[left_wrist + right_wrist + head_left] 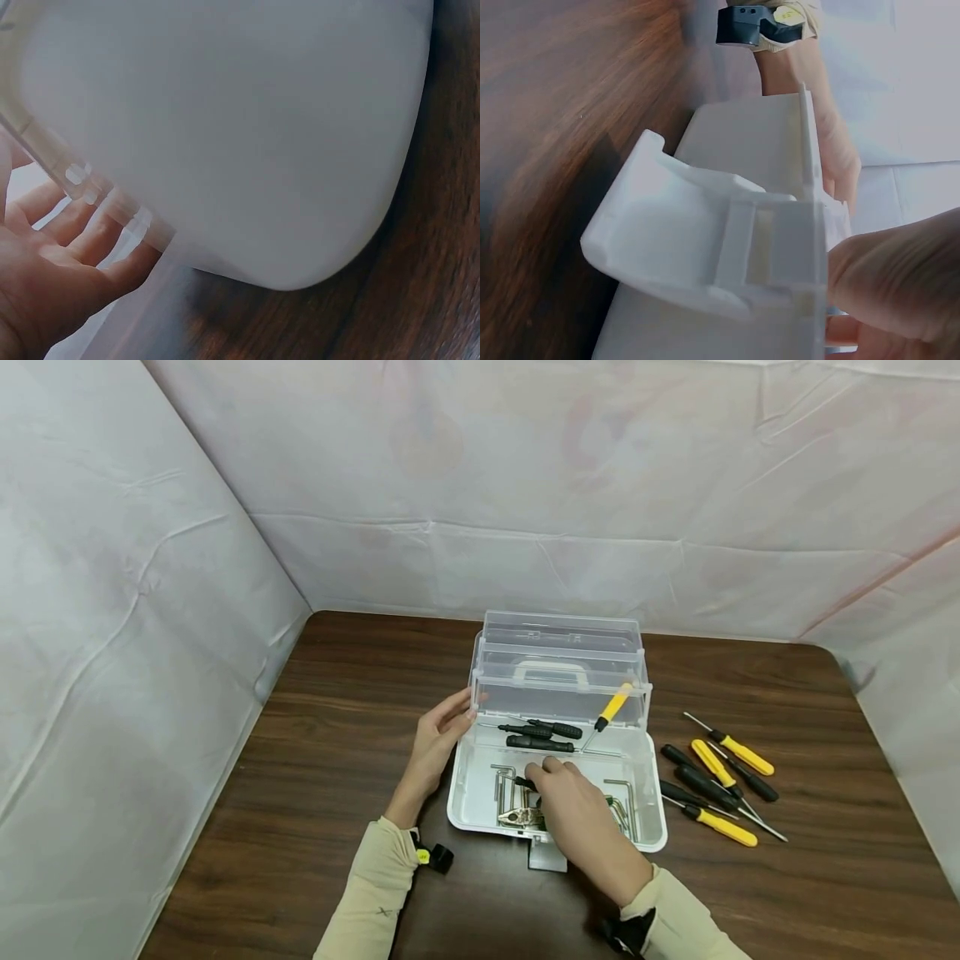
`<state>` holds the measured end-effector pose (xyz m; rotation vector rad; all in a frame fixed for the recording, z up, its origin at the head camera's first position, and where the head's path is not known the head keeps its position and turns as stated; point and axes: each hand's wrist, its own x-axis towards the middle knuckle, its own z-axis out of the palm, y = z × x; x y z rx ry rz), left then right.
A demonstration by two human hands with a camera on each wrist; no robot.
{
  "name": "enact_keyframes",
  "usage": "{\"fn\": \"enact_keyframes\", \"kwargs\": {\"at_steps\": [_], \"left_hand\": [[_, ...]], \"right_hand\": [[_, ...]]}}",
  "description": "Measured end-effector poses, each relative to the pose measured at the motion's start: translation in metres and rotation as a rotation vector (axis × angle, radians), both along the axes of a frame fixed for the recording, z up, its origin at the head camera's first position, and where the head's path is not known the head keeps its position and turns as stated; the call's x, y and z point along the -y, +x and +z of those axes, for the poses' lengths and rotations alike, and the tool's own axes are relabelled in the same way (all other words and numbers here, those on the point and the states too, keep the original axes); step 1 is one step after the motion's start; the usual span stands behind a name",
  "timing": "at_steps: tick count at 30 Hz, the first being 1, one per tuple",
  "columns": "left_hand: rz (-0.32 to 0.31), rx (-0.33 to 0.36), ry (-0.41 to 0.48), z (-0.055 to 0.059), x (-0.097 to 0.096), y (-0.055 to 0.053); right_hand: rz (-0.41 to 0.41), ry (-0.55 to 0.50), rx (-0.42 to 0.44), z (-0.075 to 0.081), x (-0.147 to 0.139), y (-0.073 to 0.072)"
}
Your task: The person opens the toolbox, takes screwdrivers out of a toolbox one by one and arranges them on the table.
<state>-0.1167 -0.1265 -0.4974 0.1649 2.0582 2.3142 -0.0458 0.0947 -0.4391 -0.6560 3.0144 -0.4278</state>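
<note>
A white toolbox (468,814) with a raised clear lid (558,647) stands on the table. My left hand (435,745) is at its back left corner; in the left wrist view the fingers of that hand (67,270) spread loosely against the lid's edge. Reaching down inside, my right hand (581,818) has bent fingers among the tools. A small black piece (525,783) shows at its fingertips, but the hand hides what they touch. Pliers (520,817) lie beneath it, between hex keys (504,785) at the left and more hex keys (630,806) at the right.
Along the box's back lie black screwdrivers (540,743), and a yellow-handled screwdriver (615,706) leans on the lid. Several black and yellow screwdrivers (712,785) are scattered right of the box. The front latch (547,856) hangs down. White cloth (450,468) surrounds the wooden table (300,793).
</note>
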Motion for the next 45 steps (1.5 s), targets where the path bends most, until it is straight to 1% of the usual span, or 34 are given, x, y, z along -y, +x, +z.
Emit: {"fn": "enact_keyframes", "kwargs": {"at_steps": [6,11,17,21,26,33,37,45], "left_hand": [[0.006,-0.005,-0.004,-0.002,0.001,-0.001],[0.006,-0.011,-0.009,-0.004,0.001,-0.002],[0.006,-0.013,-0.004,-0.002,0.001,-0.002],[0.016,-0.005,-0.004,0.000,0.002,-0.001],[0.017,0.002,0.000,0.000,0.001,-0.001],[0.011,-0.002,-0.006,0.001,0.000,-0.001],[0.006,-0.010,-0.017,0.001,0.001,-0.001],[-0.001,-0.004,-0.008,0.001,0.000,-0.001]], "right_hand": [[0.012,0.004,-0.052,0.003,-0.011,0.004],[0.015,-0.034,-0.078,0.008,-0.022,0.008],[0.048,-0.070,-0.153,0.013,-0.040,0.011],[0.044,-0.082,-0.180,0.018,-0.052,0.013],[0.010,-0.095,-0.190,0.028,-0.069,0.013],[-0.042,-0.128,-0.269,0.035,-0.101,0.009],[-0.065,-0.156,-0.306,0.035,-0.121,0.006],[-0.182,-0.163,-0.310,0.029,-0.161,0.005]]}}
